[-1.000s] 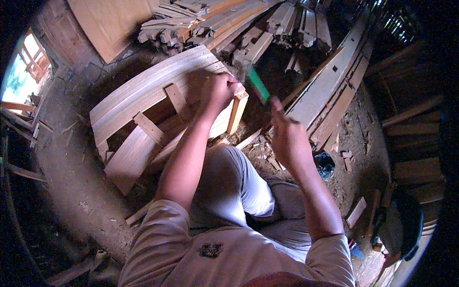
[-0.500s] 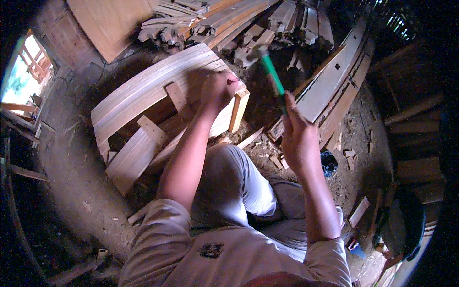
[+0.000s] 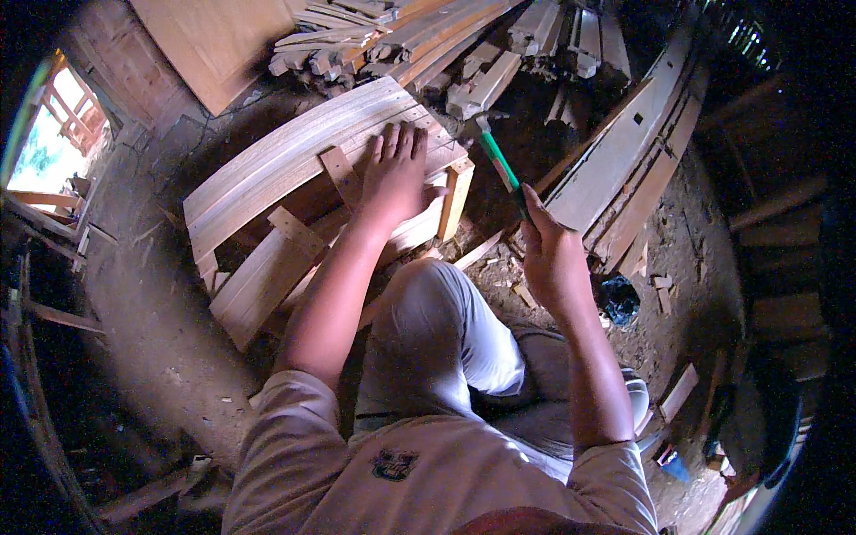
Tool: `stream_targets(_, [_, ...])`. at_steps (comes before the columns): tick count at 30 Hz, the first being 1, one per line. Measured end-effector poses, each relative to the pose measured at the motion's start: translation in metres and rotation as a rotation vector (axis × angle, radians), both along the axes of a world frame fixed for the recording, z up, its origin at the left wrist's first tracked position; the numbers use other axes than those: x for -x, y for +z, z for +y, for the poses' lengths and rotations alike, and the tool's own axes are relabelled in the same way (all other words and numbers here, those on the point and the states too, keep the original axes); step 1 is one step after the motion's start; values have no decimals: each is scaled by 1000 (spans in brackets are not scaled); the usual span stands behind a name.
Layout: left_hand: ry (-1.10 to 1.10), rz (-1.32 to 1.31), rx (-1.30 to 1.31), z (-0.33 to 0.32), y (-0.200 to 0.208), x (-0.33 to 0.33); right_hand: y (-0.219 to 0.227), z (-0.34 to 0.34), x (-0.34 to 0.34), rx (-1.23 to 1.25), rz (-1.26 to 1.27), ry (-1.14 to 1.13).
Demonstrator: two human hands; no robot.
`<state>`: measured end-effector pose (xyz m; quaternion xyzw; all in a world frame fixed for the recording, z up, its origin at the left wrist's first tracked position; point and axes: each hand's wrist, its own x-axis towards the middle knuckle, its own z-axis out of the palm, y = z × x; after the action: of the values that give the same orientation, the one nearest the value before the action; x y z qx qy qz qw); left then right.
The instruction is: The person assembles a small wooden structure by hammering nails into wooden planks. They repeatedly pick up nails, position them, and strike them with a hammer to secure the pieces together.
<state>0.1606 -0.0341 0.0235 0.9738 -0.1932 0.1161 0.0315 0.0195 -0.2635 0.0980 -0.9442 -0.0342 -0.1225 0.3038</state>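
My left hand lies on the slatted top of a pale wooden frame, its fingers stretched out across the boards near the right end. Small dark nail heads dot that end. In my right hand is a hammer with a green handle, gripped low. The hammer's metal head is just right of the frame's corner, apart from the wood. Below that corner a short upright post supports the frame. Two short crosspieces, one of them a small slat, sit across the gap between the boards.
Stacked timber lies beyond the frame, with a plywood sheet at the far left. Long boards stretch along the right. A dark plastic bag and wood scraps are scattered on the dirt floor, and my bent knee is close below the frame.
My left hand has gone from closed fingers at the frame's corner to fingers spread on the boards. The hammer has come down, its head now lower and beside the corner.
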Motion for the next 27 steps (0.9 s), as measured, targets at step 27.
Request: stream_targets(27, [-26, -228, -53, 4, -13, 3, 37, 18, -8, -32, -188, -44])
